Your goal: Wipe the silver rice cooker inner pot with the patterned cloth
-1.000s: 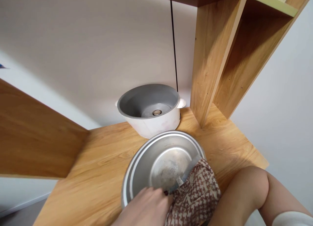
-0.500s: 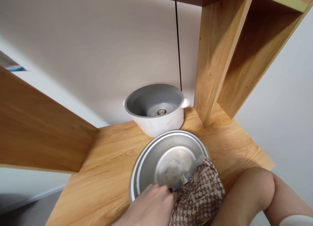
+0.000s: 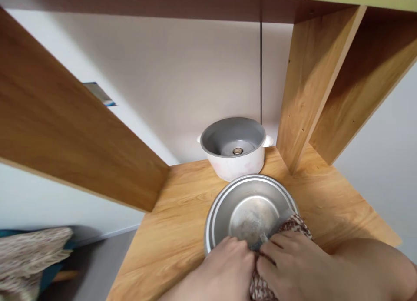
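A round metal bowl (image 3: 241, 183) sits on the wooden table near the bottom centre. A brown and white patterned cloth (image 3: 296, 223) with a grey edge lies over its near right rim. My left hand (image 3: 228, 262) is closed on the cloth's left side, at the bowl's near edge. Right beside it, my right hand (image 3: 289, 257) has its fingers curled over the cloth. Both hands hide much of the cloth. Behind the bowl stands a white cooker body (image 3: 239, 164) with a grey inside and a round metal piece at its bottom.
Wooden panels rise at the left (image 3: 81, 118) and at the right (image 3: 312, 84), with a shelf (image 3: 163, 3) across the top. A white wall with a black cable (image 3: 261, 75) is behind. Patterned fabric (image 3: 32, 257) lies at the lower left, beyond the table (image 3: 172, 231).
The view has shifted left, so the bowl and cooker body appear farther right. My right hand has come over onto the cloth beside my left hand and now covers most of it.
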Demonstrator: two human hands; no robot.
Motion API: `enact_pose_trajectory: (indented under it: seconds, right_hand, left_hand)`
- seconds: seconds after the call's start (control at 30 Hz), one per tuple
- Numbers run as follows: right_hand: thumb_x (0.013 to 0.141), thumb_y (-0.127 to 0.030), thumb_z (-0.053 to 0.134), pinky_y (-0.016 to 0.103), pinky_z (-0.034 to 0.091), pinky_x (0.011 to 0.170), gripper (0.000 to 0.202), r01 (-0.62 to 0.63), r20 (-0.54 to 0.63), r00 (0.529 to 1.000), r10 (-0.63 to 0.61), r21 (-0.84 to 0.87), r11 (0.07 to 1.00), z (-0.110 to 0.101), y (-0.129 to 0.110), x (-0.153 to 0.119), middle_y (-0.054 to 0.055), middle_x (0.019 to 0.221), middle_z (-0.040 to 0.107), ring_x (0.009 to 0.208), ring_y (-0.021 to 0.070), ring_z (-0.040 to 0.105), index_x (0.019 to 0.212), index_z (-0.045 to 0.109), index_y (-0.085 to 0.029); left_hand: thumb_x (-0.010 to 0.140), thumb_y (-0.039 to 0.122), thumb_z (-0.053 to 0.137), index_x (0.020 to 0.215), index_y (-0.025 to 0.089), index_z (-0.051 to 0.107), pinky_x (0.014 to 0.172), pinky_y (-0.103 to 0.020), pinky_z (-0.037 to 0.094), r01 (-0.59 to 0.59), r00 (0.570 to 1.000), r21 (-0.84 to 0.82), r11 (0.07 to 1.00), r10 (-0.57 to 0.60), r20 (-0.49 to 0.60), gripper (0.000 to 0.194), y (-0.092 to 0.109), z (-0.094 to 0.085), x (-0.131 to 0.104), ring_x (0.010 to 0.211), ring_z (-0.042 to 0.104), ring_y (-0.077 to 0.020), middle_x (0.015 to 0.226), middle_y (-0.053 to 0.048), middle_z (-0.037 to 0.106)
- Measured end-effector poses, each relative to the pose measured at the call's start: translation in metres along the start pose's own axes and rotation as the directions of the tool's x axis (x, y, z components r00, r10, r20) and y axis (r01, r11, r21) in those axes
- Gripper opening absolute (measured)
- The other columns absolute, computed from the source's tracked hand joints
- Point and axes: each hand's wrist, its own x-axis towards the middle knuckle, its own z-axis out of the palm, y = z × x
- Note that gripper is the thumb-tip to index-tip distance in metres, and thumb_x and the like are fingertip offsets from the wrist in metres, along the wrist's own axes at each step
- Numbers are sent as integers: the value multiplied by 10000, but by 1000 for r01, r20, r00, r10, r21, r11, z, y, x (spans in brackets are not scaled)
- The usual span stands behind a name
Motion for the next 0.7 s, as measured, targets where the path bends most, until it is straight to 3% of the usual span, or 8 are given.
enact_pose_trajectory:
  seconds: [0.07,0.17,0.27,0.37,0.57,0.7]
  right_hand:
    - [975,-391,744,406,536,724,234,28,60,998,-21,-132,991,15,6,-2,95,834,776,719,271,708,931,697,-166]
    - [966,-372,732,415,532,745,208,68,41,997,-61,-205,976,42,9,-7,123,838,789,724,294,734,938,675,-174]
    - [986,-412,697,346,432,536,256,79,55,996,-69,-199,977,63,10,-8,52,676,724,528,237,655,853,591,-220]
    - [1009,-422,668,333,335,441,280,85,58,996,-74,-224,971,75,10,-5,33,614,685,444,220,603,839,553,-231]
    - [947,-325,755,326,276,405,240,111,84,992,-93,-241,964,77,11,0,32,619,712,439,204,619,815,588,-215]
    - [821,-426,870,381,325,416,313,136,133,985,-111,-201,970,51,24,0,13,609,723,461,242,663,733,650,-221]
  left_hand:
    - [809,687,666,876,180,811,829,-442,558,20,1000,27,999,-20,2,532,3,-5,0,854,756,-364,860,-147,799]
    - [818,640,682,831,163,816,784,-407,562,8,1000,88,996,-8,-9,496,4,-5,0,780,759,-333,779,-141,789]
    - [819,538,695,815,166,820,729,-385,554,-21,998,139,990,28,-53,393,3,-1,1,711,745,-303,724,-126,779]
    - [814,456,705,774,176,812,665,-365,533,-49,993,157,986,65,-95,303,2,3,2,648,724,-277,680,-111,767]
    - [883,366,666,762,179,810,648,-356,513,-65,987,158,985,86,-133,265,0,2,0,627,712,-254,691,-106,774]
    - [903,366,662,817,176,829,659,-362,522,-61,994,188,980,77,-82,268,1,-4,-2,647,729,-264,701,-105,781]
